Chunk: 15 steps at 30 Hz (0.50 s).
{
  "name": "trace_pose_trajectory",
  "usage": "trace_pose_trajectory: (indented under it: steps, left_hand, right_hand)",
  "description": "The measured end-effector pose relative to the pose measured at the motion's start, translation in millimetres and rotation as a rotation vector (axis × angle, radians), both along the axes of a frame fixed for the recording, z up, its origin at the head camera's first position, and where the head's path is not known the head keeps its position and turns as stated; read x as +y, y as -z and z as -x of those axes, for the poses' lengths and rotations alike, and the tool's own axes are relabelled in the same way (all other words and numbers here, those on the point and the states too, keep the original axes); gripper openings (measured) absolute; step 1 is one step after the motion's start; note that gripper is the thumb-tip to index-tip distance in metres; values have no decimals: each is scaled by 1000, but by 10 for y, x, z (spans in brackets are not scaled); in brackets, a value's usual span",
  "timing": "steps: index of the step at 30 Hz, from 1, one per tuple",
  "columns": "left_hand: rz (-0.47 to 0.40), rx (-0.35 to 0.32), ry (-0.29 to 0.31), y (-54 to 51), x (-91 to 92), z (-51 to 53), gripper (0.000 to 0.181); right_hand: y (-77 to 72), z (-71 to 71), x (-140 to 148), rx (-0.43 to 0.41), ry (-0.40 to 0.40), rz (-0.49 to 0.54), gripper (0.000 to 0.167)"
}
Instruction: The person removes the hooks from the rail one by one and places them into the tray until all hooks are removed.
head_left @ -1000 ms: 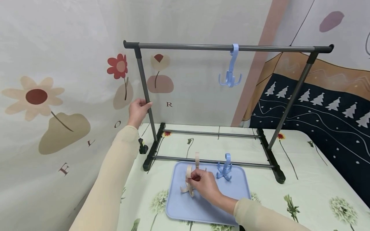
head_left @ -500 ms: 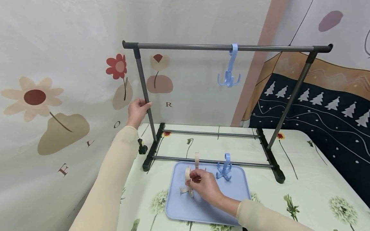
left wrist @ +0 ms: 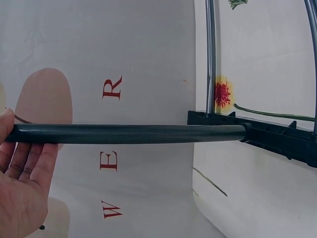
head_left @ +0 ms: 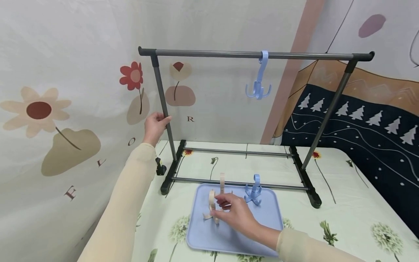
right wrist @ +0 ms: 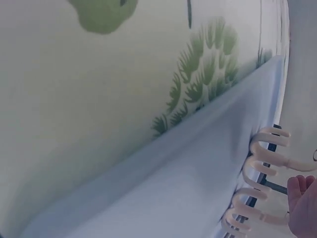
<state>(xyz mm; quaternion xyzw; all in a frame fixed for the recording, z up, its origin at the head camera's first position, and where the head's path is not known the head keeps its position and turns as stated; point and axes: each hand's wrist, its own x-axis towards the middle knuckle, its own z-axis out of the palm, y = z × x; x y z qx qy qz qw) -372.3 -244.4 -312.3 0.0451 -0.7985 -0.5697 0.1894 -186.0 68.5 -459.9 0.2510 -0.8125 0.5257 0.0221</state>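
My left hand (head_left: 154, 127) grips the left upright post (head_left: 161, 83) of a dark metal garment rack, thumb and fingers on either side in the left wrist view. A beige multi-prong hook (head_left: 212, 198) stands on the blue tray (head_left: 203, 236), prongs down. Right beside it is my right hand (head_left: 237, 214), thumb and fingers parted around its stem; a light touch cannot be ruled out. Behind the hand a second beige hook (head_left: 222, 182) is partly hidden. A blue hook (head_left: 253, 193) stands at the tray's back right. Another blue hook (head_left: 260, 78) hangs from the top rail (head_left: 209, 54).
The rack's lower bars (head_left: 242, 183) run just behind the tray. Its black right foot (head_left: 306, 178) rests on the floral tablecloth (head_left: 353, 225). A small black object (head_left: 160, 167) sits by the left foot. Patterned cloth (head_left: 82, 54) covers the back wall.
The right hand's thumb and fingers have spread apart from their pinch on the front beige hook, which stays on the tray. My left hand keeps its grip on the post.
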Motion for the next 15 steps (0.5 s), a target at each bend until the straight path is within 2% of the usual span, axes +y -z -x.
trace_pose_trajectory:
  steps: [6, 15]
  left_hand:
    - [3, -5, -1, 21, -25, 24, 27]
    - [1, -6, 8, 10, -18, 13, 27]
  right_hand:
    - [-155, -1, 75, 29, 25, 5, 41]
    - [-482, 143, 217, 48, 142, 87, 30]
